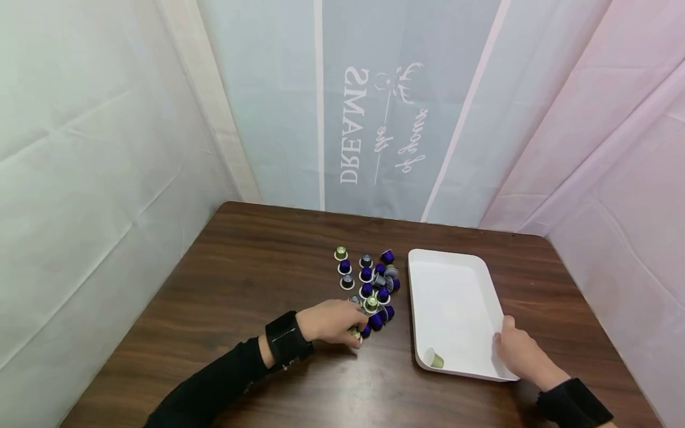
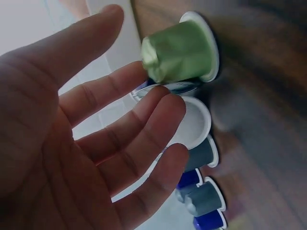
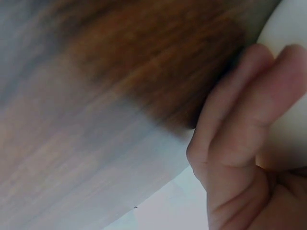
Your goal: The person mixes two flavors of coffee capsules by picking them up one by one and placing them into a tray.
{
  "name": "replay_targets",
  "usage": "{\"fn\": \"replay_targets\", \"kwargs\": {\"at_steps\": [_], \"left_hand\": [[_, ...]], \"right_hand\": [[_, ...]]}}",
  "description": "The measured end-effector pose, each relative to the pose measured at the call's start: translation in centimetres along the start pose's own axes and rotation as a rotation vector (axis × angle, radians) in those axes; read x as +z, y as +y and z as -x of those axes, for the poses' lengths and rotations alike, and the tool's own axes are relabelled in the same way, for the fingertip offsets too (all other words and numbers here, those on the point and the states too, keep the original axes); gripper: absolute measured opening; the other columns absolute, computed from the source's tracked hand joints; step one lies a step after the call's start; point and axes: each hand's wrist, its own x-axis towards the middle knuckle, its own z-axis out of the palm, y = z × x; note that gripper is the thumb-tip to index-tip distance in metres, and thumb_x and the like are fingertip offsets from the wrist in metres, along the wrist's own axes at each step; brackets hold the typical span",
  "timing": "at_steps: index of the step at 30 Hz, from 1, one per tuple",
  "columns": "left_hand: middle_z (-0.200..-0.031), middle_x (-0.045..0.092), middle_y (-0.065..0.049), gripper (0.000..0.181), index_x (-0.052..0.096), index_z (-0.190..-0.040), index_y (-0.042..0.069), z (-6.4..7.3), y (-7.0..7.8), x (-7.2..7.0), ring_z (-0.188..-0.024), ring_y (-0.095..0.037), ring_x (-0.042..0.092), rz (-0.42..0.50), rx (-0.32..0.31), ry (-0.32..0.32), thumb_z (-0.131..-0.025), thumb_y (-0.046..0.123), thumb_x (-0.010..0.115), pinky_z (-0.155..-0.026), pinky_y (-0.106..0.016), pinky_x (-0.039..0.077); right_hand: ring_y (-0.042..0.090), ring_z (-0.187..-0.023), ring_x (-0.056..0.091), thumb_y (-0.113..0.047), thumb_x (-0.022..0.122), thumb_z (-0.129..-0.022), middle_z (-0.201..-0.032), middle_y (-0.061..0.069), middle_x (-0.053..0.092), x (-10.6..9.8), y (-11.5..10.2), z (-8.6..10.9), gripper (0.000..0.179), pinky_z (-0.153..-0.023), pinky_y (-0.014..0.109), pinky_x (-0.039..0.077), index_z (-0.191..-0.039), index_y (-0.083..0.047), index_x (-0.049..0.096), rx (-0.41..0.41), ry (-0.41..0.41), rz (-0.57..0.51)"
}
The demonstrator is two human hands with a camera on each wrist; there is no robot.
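Note:
My left hand (image 1: 332,322) reaches to the near left edge of a cluster of coffee capsules. In the left wrist view, a green coffee capsule (image 2: 181,51) stands upright on the table beside my index fingertip. The thumb is spread away from it, with nothing pinched between thumb and fingers. Behind the other fingertips is a capsule on its side, its pale lid (image 2: 194,125) showing. At the right, my right hand (image 1: 527,353) grips the right rim of a white tray (image 1: 452,303), fingers bent at its edge. One green capsule (image 1: 434,358) lies tipped over in the tray's near left corner.
Several blue capsules (image 1: 366,274), grey capsules (image 1: 347,281) and green capsules (image 1: 341,253) stand or lie between my left hand and the tray. The brown wooden table (image 1: 257,261) meets hanging pale cloth (image 1: 278,119) at its back and sides.

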Motion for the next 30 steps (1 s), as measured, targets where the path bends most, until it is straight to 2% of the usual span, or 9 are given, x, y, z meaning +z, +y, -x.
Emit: {"fn": "replay_targets", "kwargs": {"at_steps": [5, 13, 21, 25, 30], "left_hand": [[-0.087, 0.052, 0.011, 0.024, 0.064, -0.093, 0.021, 0.6, 0.2, 0.3, -0.07, -0.004, 0.044, 0.013, -0.03, -0.014, -0.08, 0.037, 0.075, -0.058, -0.018, 0.037], [-0.085, 0.053, 0.011, 0.023, 0.063, -0.095, 0.021, 0.7, -0.1, 1.1, -0.073, -0.003, 0.047, 0.006, -0.042, -0.029, -0.08, 0.029, 0.077, -0.063, -0.019, 0.04], [-0.089, 0.057, 0.011, 0.025, 0.064, -0.101, 0.022, 0.7, 0.1, 1.2, -0.077, -0.002, 0.052, -0.022, -0.048, -0.027, -0.082, 0.035, 0.074, -0.065, -0.021, 0.043], [-0.084, 0.055, 0.012, 0.023, 0.064, -0.096, 0.023, 0.6, 0.3, 1.2, -0.073, -0.002, 0.05, -0.035, -0.055, -0.024, -0.081, 0.038, 0.074, -0.061, -0.022, 0.042], [-0.075, 0.048, 0.013, 0.016, 0.06, -0.088, 0.023, 0.4, 0.5, 1.1, -0.068, -0.002, 0.046, -0.055, -0.033, -0.019, -0.083, 0.033, 0.072, -0.059, -0.021, 0.038]], "right_hand": [[0.028, -0.071, 0.056, -0.013, 0.039, -0.099, -0.079, 0.025, 0.054, 0.0, 0.3, 0.0, 0.051, -0.06, 0.039, 0.045, -0.12, 0.025, 0.011, -0.009, -0.005, 0.0], [0.029, -0.072, 0.057, -0.012, 0.039, -0.099, -0.08, 0.026, 0.055, 0.0, 0.4, 0.1, 0.049, -0.061, 0.039, 0.045, -0.119, 0.024, 0.013, -0.003, -0.016, -0.005], [0.03, -0.074, 0.058, -0.012, 0.037, -0.099, -0.081, 0.03, 0.055, -0.1, 0.4, 0.2, 0.048, -0.063, 0.043, 0.047, -0.118, 0.025, 0.013, -0.044, 0.013, 0.008], [0.031, -0.075, 0.059, -0.012, 0.037, -0.099, -0.084, 0.034, 0.055, -0.1, 0.3, 0.2, 0.048, -0.064, 0.045, 0.047, -0.118, 0.026, 0.014, -0.049, 0.015, 0.012], [0.03, -0.074, 0.058, -0.011, 0.037, -0.099, -0.083, 0.031, 0.055, -0.2, 0.1, 0.2, 0.046, -0.064, 0.043, 0.047, -0.117, 0.025, 0.015, -0.021, -0.007, 0.015]]}}
